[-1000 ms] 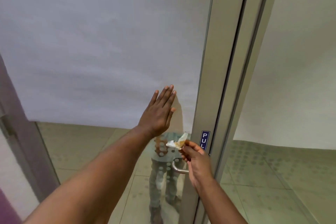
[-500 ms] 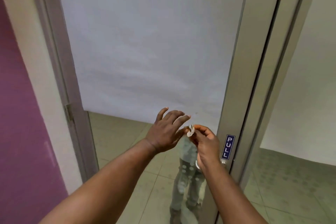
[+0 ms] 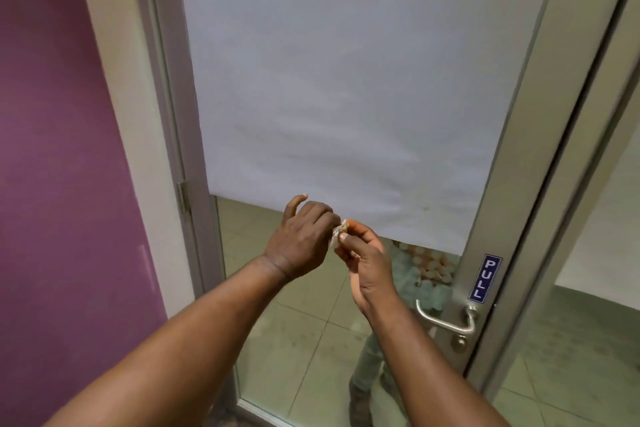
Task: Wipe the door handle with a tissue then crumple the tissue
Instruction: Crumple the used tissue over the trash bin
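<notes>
A small white tissue (image 3: 337, 234), partly scrunched, is pinched between the fingertips of both hands in front of the glass door. My left hand (image 3: 300, 238) curls over it from the left, and my right hand (image 3: 363, 262) holds it from the right with thumb and fingers. The silver lever door handle (image 3: 446, 321) sits lower right on the metal door stile, well clear of both hands. Most of the tissue is hidden between my fingers.
The glass door (image 3: 346, 80) carries a frosted white panel, with a blue PULL sign (image 3: 485, 277) above the handle. A purple wall (image 3: 52, 184) stands at the left and a door hinge (image 3: 182, 196) on the frame. A tiled floor shows through the glass.
My left hand came off the glass and joined my right hand on the tissue. The tissue went from a loose flap to a small wad. The view pulled back from the door.
</notes>
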A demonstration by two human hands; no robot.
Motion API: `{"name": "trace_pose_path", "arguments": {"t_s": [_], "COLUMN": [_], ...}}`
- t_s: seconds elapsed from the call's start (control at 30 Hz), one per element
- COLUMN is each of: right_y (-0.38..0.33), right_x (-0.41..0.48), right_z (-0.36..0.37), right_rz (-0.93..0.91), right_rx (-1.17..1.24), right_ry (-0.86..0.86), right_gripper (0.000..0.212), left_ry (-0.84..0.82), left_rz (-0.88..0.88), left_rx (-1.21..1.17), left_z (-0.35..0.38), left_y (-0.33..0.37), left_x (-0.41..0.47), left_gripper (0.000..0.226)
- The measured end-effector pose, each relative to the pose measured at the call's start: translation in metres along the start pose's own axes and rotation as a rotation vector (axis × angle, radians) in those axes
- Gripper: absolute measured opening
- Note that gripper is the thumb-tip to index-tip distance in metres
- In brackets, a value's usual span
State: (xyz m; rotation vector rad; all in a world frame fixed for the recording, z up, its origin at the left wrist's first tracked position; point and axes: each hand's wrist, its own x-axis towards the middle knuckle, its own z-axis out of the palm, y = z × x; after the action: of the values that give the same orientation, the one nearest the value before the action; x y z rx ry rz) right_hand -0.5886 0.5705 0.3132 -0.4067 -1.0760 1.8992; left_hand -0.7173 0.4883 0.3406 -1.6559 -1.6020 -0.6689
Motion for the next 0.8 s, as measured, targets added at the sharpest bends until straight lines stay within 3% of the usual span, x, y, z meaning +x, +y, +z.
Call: {"name": "trace_pose_path", "arguments": {"t_s": [0.17, 0.33, 0.63, 0.8], "right_y": [0.042, 0.088, 0.169, 0.231], "right_x": [0.002, 0.001, -0.007, -0.010], "right_z": [0.052, 0.104, 0.178, 0.201], "right_rz": [0.042, -0.026, 0.066, 0.102], "right_rx": [-0.145, -0.224, -0.264, -0.435], "right_ry": [-0.055, -0.138, -0.333, -0.468], "right_gripper": [0.033, 0.018, 0.016, 0.025], "left_ry": [-0.054, -0.114, -0.145, -0.228], "left_rz": [-0.075, -0.236, -0.465, -0.602], "left_rx": [-0.003, -0.026, 0.051, 0.100], "left_z": [-0.026, -0.055, -0.099, -0.111], "left_y": [-0.053, -0.099, -0.159, -0.184], "left_x": [-0.041, -0.090, -0.171, -0.240], "left_gripper": [0.025, 0.031, 0.013, 0.023]}}
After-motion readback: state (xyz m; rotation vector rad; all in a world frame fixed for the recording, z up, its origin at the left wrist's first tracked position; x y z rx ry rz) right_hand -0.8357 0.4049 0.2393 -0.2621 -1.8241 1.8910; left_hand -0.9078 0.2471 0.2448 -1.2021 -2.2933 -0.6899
